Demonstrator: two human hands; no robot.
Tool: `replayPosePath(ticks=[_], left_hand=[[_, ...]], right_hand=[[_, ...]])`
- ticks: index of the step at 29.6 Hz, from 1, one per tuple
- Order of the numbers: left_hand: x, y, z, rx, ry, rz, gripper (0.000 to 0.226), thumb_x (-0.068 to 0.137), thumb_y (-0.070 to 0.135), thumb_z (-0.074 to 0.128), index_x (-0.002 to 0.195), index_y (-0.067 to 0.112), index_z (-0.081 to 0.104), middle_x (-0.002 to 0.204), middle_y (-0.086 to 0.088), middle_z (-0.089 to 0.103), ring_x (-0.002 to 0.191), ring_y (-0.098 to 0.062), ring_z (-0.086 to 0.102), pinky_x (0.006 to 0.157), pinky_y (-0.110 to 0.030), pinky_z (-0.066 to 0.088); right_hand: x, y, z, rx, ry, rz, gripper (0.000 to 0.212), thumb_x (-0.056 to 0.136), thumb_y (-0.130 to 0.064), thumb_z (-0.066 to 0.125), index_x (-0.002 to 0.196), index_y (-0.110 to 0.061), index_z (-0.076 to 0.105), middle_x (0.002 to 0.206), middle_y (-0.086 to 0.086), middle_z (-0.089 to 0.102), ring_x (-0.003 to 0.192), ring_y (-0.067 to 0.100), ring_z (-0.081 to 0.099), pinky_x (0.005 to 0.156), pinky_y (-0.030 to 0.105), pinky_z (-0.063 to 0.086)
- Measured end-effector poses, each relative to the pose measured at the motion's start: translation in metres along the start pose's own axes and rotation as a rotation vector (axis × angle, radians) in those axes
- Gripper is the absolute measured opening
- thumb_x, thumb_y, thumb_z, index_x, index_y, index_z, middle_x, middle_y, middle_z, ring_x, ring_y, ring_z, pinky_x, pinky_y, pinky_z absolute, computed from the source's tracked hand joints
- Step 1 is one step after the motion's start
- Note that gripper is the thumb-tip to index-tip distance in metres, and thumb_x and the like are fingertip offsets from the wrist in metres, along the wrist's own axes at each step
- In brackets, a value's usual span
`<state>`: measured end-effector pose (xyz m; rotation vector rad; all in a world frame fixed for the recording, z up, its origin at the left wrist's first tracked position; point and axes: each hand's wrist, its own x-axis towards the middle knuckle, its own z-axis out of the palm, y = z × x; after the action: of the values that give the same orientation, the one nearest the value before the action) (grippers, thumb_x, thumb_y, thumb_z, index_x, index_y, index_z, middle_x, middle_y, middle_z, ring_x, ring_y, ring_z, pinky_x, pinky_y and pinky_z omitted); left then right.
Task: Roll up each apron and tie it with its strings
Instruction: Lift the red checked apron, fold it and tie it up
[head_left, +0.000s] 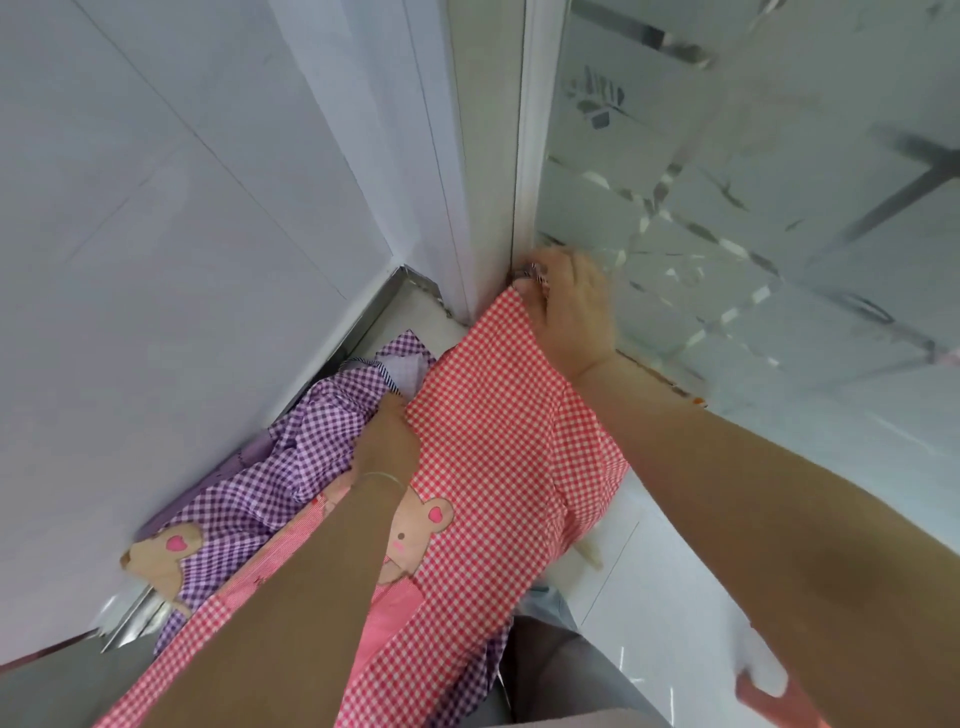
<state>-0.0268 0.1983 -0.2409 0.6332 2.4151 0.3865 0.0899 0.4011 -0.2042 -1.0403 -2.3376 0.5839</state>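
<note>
Right hand (569, 306) pinches red apron's (488, 415) top corner.

The red apron (498, 415) has a small check of red and white. On it sits a bear patch (415, 525) in light tan, with a pink heart in the ear and a pink cheek. Below the bear is a pocket (395, 618) in finer pink stripes, I think, though it is blurred. The purple apron (291, 467) has a check of purple and white, and its own tan bear patch (161, 556) also has a pink heart. A dark striped trim (384, 371) edges a pale lilac piece (405, 371). The wall (156, 260) is white. The glass panel (753, 208) is frosted pale green-grey with clear streaks. The floor (649, 597) is glossy white.
</note>
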Motion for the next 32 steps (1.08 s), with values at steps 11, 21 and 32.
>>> replayPosePath(ticks=[11, 21, 32], left_hand=[[-0.005, 0.002, 0.005, 0.157, 0.027, 0.117, 0.026, 0.101, 0.021, 0.033, 0.126, 0.015, 0.033, 0.088, -0.005, 0.06, 0.074, -0.023, 0.057, 0.071, -0.037, 0.047], [-0.079, -0.015, 0.047, 0.633, 0.048, 0.87, 0.057, 0.093, 0.053, 0.034, 0.146, 0.032, 0.032, 0.155, -0.003, 0.025, 0.142, -0.035, 0.024, 0.112, -0.064, 0.014], [-0.096, -0.026, 0.072, 0.747, -0.197, 0.491, 0.076, 0.084, 0.075, 0.004, 0.145, 0.041, -0.026, 0.154, 0.006, -0.034, 0.138, -0.03, -0.036, 0.103, -0.059, -0.024]], right_hand=[[-0.082, 0.059, 0.018, -0.359, -0.647, 0.071, 0.063, 0.098, -0.057, 0.025, 0.153, -0.028, 0.015, 0.161, 0.0, 0.015, 0.149, 0.023, 0.007, 0.119, 0.052, -0.001], [-0.145, 0.044, -0.007, 0.286, 0.038, 0.702, 0.037, 0.098, -0.048, 0.033, 0.115, -0.023, 0.054, 0.122, 0.0, 0.056, 0.111, 0.015, 0.053, 0.103, 0.044, 0.044], [-0.198, 0.073, -0.017, 0.786, -0.166, 1.168, 0.058, 0.1, -0.051, 0.027, 0.144, -0.014, 0.024, 0.151, 0.011, 0.034, 0.135, 0.03, 0.038, 0.111, 0.043, 0.03]])
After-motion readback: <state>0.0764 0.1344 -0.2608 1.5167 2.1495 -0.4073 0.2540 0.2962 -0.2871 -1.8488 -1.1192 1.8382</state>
